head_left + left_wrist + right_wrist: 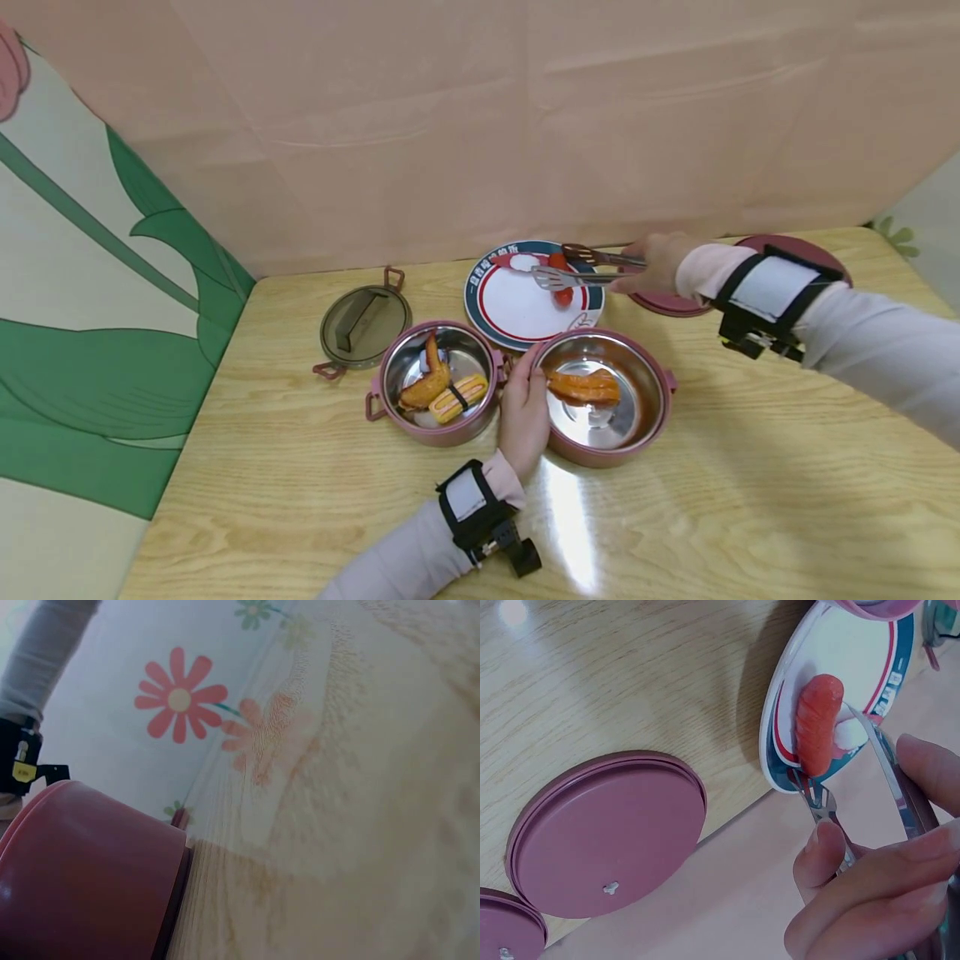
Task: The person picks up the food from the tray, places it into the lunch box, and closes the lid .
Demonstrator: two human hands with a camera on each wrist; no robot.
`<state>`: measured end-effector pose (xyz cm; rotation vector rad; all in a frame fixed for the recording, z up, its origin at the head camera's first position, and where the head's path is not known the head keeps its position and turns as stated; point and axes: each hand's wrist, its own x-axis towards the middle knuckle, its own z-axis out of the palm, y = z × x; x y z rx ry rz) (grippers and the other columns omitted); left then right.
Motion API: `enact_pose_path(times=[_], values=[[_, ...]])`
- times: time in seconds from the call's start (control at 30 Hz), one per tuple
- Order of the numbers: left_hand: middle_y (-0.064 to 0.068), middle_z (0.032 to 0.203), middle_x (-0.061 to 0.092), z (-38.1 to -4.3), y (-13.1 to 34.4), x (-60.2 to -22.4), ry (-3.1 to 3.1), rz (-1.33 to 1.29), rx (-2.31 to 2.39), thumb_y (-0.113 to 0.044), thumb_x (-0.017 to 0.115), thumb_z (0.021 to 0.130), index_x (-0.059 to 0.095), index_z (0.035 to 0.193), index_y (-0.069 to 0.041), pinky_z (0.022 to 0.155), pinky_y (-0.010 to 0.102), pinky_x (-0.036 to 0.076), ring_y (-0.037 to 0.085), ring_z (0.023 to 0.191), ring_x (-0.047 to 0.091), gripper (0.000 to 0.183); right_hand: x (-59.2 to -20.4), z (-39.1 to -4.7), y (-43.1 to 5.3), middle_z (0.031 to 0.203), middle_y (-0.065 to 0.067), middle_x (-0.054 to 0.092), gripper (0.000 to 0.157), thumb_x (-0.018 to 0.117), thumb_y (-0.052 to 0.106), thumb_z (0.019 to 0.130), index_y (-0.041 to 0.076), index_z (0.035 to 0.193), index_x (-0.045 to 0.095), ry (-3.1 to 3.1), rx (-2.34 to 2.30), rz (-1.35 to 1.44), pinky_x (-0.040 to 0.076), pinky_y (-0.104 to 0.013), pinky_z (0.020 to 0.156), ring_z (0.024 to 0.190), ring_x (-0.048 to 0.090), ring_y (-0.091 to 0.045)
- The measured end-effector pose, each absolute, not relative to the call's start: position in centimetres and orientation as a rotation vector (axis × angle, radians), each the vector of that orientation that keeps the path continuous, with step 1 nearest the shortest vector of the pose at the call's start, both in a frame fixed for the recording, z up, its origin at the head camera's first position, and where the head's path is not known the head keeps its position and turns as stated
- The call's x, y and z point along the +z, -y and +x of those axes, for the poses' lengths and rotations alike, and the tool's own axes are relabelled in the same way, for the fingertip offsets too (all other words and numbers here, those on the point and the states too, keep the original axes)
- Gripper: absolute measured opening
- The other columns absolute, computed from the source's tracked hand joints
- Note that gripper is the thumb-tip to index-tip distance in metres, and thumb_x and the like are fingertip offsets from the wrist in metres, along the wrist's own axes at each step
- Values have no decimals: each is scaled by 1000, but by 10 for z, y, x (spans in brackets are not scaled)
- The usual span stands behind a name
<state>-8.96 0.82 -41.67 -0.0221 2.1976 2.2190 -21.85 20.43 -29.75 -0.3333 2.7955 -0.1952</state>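
Observation:
My right hand (662, 262) grips metal tongs (583, 280), whose spread arms reach over a white plate (517, 310) with a blue border. Between the tong tips lies a red toy sausage (819, 724) on the plate; whether both tips touch it I cannot tell. A red-and-white toy piece (522, 262) is beside it. With its thumb at the rim, my left hand (525, 417) holds the left side of the right-hand pink pot (600, 457). This pot contains a brown, glossy toy meat piece (592, 388). In the left wrist view, only a pink pot wall (97, 870) shows, not the hand.
Left of that pot stands another pink pot (450, 433) containing a toy chicken wing (426, 388) and a yellow striped toy piece (459, 398). A dark glass lid (365, 327) lies behind it. Pink round lids (607, 832) lie right of the plate, near the table's back edge.

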Motion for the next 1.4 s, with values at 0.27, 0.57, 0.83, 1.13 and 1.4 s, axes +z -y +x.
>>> enact_pose_path(times=[0.27,0.57,0.83,1.13,1.4], values=[[13,149,44,-90,-8,-415,-2185,-25,2219,-6,34,102,42,144,0,119,37,31,20,140,38,43,-298,-222,-208,125,-35,56,67,66,41,85,-4,133,52,-2786,-142,-379,48,-58,94,111,55,-54],[17,148,45,-90,-10,-415,-2201,1,2254,-4,35,100,42,143,3,119,40,31,25,140,38,43,-297,-221,-205,130,-33,54,61,67,34,86,-3,133,53,-2776,-77,-399,45,-59,99,117,52,-52],[16,148,44,-91,-10,-415,-2188,-6,2262,-5,35,101,42,143,2,119,40,30,25,140,38,43,-296,-217,-201,128,-28,59,57,64,35,90,4,137,52,-2787,28,-350,46,-62,94,114,56,-48],[16,148,45,-90,-11,-414,-2197,-20,2247,-6,35,101,43,142,2,119,40,31,25,140,38,42,-301,-214,-205,128,-28,58,52,62,30,91,4,135,54,-2824,38,-435,45,-64,96,114,55,-51],[14,148,45,-91,-12,-414,-2201,-27,2234,-7,35,102,43,143,1,118,40,31,24,140,39,42,-303,-212,-210,124,-28,61,50,64,28,89,4,132,57,-2861,-13,-460,46,-65,92,110,58,-50]])
